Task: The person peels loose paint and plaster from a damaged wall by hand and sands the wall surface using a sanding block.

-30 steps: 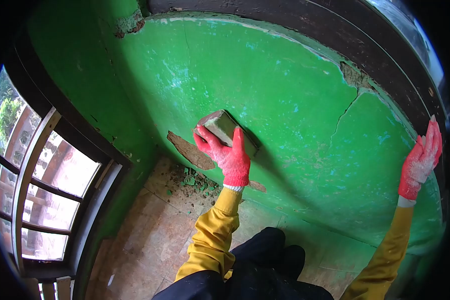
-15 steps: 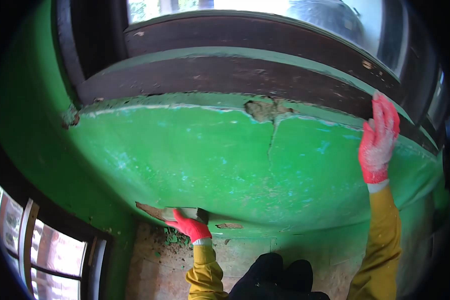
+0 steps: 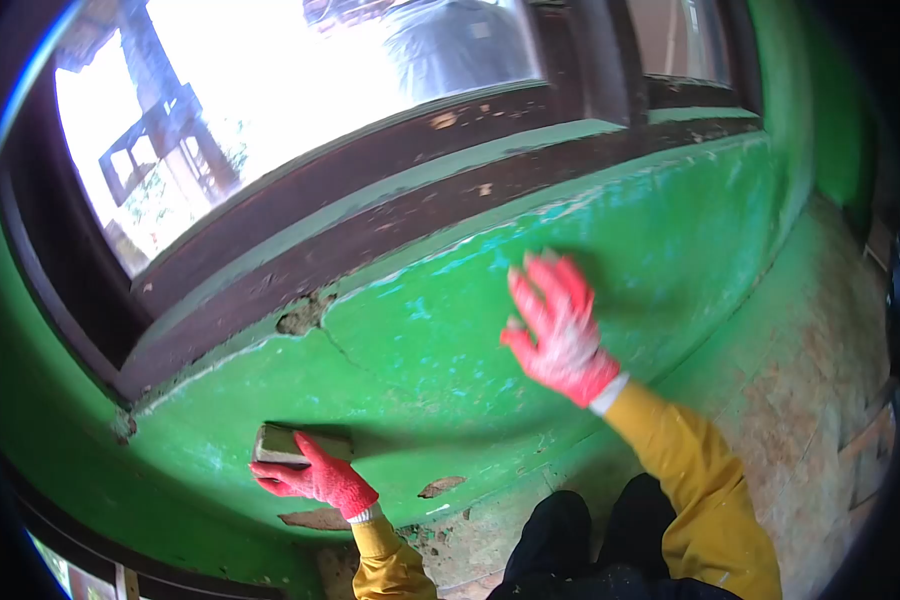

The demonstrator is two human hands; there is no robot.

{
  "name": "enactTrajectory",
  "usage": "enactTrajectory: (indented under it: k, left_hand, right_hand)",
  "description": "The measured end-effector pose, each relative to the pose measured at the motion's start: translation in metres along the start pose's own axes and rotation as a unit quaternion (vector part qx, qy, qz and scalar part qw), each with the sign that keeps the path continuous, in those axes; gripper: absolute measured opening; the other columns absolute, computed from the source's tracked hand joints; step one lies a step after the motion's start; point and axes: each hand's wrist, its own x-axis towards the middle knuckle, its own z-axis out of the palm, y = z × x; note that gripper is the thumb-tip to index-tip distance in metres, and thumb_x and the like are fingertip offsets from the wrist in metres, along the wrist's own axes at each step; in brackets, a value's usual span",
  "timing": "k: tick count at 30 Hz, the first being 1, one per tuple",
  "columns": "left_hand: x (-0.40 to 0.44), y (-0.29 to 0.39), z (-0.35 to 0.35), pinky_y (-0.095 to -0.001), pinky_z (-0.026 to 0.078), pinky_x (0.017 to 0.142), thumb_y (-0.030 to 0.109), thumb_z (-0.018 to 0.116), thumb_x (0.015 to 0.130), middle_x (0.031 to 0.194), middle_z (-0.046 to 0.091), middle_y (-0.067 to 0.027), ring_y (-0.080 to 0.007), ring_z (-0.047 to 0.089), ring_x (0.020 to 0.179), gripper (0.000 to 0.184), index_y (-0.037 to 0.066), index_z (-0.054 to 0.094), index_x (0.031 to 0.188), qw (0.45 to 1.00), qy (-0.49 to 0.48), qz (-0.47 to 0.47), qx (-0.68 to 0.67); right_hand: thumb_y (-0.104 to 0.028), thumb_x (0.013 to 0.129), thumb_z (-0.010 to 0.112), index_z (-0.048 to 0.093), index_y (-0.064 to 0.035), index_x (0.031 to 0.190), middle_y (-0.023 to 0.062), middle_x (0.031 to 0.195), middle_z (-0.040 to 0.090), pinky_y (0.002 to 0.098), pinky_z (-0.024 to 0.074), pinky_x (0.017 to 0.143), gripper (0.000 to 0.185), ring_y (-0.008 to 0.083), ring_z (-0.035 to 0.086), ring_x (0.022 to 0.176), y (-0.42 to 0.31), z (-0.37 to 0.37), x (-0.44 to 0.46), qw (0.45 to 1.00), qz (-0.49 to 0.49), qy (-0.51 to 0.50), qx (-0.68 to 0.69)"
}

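Note:
My left hand (image 3: 328, 484), in a red glove, grips a rectangular sanding block (image 3: 278, 442) against the lower part of the green wall (image 3: 420, 385). The block looks greyish brown, and my thumb lies over its face. Higher and to the right, my right hand (image 3: 560, 332) has its gloved fingers spread in front of the wall. White dust covers the back of that glove. Whether its fingertips touch the wall I cannot tell. Pale blue scuffs mark the paint around both hands.
Above the wall runs a dark wooden window frame (image 3: 370, 225) with chipped paint. A broken plaster hole (image 3: 305, 314) with a crack sits under it. Another bare patch (image 3: 440, 487) lies low on the wall. Debris is on the floor (image 3: 780, 400) along its base.
My view has turned to the right. My right hand has come off the window frame's lower edge to the wall below. My left hand has moved the block up from the wall's base.

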Motion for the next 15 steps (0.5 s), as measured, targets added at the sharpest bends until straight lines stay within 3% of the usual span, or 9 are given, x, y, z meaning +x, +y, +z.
enactTrajectory:
  k: [1,4,5,7,9,11,13,15]
  left_hand:
    - [0.002,0.046,-0.003,-0.0469,0.039,0.106,0.033,0.080,0.083,0.153,0.025,-0.0225,-0.0358,0.038,0.135,0.095,0.011,0.025,0.157,0.999,-0.023,0.015,-0.042]
    - [-0.029,0.139,0.009,-0.0517,0.034,0.110,0.032,0.084,0.078,0.153,0.022,-0.0293,-0.0461,0.031,0.138,0.101,0.013,0.024,0.157,0.965,-0.101,0.223,-0.098]
    - [-0.042,0.164,0.010,-0.0522,0.032,0.112,0.032,0.084,0.077,0.154,0.021,-0.0314,-0.0476,0.029,0.139,0.101,0.013,0.025,0.157,0.943,-0.125,0.291,-0.101]
    - [-0.063,0.193,-0.004,-0.0529,0.025,0.116,0.030,0.079,0.082,0.154,0.016,-0.0344,-0.0510,0.027,0.140,0.085,0.009,0.036,0.153,0.914,-0.237,0.315,-0.099]
    - [-0.064,0.195,-0.013,-0.0524,0.029,0.114,0.028,0.071,0.088,0.154,0.012,-0.0337,-0.0512,0.030,0.138,0.074,0.005,0.039,0.150,0.895,-0.307,0.289,-0.149]
    - [-0.053,0.188,-0.016,-0.0522,0.035,0.110,0.027,0.065,0.091,0.152,0.012,-0.0319,-0.0493,0.033,0.135,0.067,0.003,0.040,0.149,0.881,-0.346,0.277,-0.167]
    - [-0.042,0.196,-0.026,-0.0497,0.040,0.105,0.021,0.064,0.092,0.146,0.023,-0.0278,-0.0426,0.043,0.126,0.060,0.002,0.046,0.145,0.872,-0.360,0.288,-0.162]
    - [-0.024,0.198,-0.029,-0.0466,0.042,0.104,0.017,0.064,0.092,0.144,0.029,-0.0245,-0.0369,0.046,0.124,0.055,0.002,0.049,0.143,0.860,-0.363,0.302,-0.192]
  right_hand:
    - [-0.027,0.074,0.074,0.050,-0.0070,0.141,0.0161,0.144,0.042,0.0538,0.0354,0.109,0.074,0.0408,0.041,0.130,-0.013,0.001,-0.023,1.000,0.018,-0.015,0.018]
    - [-0.039,0.068,0.080,0.049,-0.0057,0.140,0.0172,0.146,0.042,0.0527,0.0379,0.109,0.085,0.0399,0.042,0.128,-0.064,0.010,-0.056,0.990,0.027,-0.107,0.086]
    - [-0.040,0.066,0.081,0.051,-0.0046,0.139,0.0169,0.146,0.042,0.0522,0.0379,0.110,0.086,0.0393,0.043,0.128,-0.080,0.017,-0.060,0.992,0.013,-0.067,0.110]
    - [-0.039,0.072,0.077,0.046,-0.0047,0.143,0.0188,0.149,0.037,0.0522,0.0365,0.110,0.085,0.0407,0.040,0.130,-0.106,0.031,-0.056,0.983,0.077,-0.107,0.128]
    - [-0.039,0.077,0.073,0.044,-0.0059,0.143,0.0241,0.149,0.032,0.0538,0.0365,0.108,0.079,0.0439,0.038,0.130,-0.125,0.055,-0.046,0.976,0.169,0.040,0.135]
    - [-0.037,0.081,0.069,0.045,-0.0070,0.142,0.0275,0.148,0.030,0.0544,0.0363,0.105,0.072,0.0456,0.038,0.130,-0.133,0.064,-0.025,0.969,0.175,0.124,0.123]
    - [-0.039,0.084,0.066,0.046,-0.0089,0.140,0.0260,0.149,0.029,0.0571,0.0343,0.104,0.066,0.0433,0.038,0.130,-0.142,0.073,-0.007,0.963,0.216,0.147,0.060]
    - [-0.041,0.083,0.067,0.046,-0.0104,0.142,0.0257,0.149,0.029,0.0602,0.0326,0.105,0.070,0.0435,0.037,0.131,-0.134,0.079,0.000,0.971,0.180,0.157,0.016]
